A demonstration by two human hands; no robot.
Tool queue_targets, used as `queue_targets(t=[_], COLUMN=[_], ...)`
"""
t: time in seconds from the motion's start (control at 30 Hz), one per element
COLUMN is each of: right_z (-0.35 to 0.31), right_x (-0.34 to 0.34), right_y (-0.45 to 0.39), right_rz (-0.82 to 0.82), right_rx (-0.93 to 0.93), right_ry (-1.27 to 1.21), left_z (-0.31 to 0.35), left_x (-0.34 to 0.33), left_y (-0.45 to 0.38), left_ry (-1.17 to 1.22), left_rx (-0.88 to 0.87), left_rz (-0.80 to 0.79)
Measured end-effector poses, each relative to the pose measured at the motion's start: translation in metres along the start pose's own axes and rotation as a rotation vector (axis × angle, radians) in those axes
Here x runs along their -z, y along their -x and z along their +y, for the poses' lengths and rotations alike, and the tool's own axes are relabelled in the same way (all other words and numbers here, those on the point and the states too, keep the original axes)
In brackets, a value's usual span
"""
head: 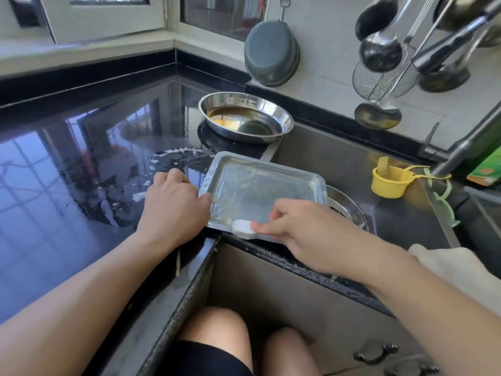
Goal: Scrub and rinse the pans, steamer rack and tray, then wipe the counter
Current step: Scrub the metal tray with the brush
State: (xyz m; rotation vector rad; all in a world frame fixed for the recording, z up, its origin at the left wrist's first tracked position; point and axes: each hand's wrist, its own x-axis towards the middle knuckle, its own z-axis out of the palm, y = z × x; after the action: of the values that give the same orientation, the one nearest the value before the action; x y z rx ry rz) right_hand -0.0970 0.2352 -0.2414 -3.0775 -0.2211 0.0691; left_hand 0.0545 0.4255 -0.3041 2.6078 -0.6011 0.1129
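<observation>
Obs: left hand (173,204) grips the near-left rim of the tray (271,183), fingers curled over the edge. The tray lies across the corner where counter (67,185) meets sink (406,213), its far-right end overhanging a round steel pan (349,210) down in the basin. Right hand (295,226) pinches a white sponge (242,226) against the tray's near rim, just right of the holding hand.

Judgement: scrubbing the tray is the step in hand. I would keep the left grasp firm so the tray cannot skate on the wet stone, and work the sponge away from that grip in overlapping passes, taking the corners last.

Materials: tray is thin rectangular steel, shallow, rounded corners, dulled by a soapy film with yellowish streaks. Counter is polished black stone, mirror-like, with suds and water beyond the left knuckles. A second pan (245,116), oval steel, sits further out, holding brown oily liquid. Sponge looks soft and foamy.
</observation>
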Motion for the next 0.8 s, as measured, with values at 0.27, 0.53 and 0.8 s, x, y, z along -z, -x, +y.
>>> queue_targets(t=[0.27, 0.53, 0.8], right_z=[-0.015, -0.006, -0.019], right_x=[0.000, 0.002, -0.006], right_y=[-0.013, 0.000, -0.021], right_rz=[0.001, -0.001, 0.048], right_rx=[0.038, -0.040, 0.014], right_ry=[-0.046, -0.029, -0.132], left_z=[-0.006, -0.010, -0.002], left_x=[0.009, 0.000, 0.012], left_y=[-0.005, -0.010, -0.002], left_ry=[0.269, 0.232, 0.218], left_rx=[0.096, 0.093, 0.037], left_rz=[-0.056, -0.065, -0.083])
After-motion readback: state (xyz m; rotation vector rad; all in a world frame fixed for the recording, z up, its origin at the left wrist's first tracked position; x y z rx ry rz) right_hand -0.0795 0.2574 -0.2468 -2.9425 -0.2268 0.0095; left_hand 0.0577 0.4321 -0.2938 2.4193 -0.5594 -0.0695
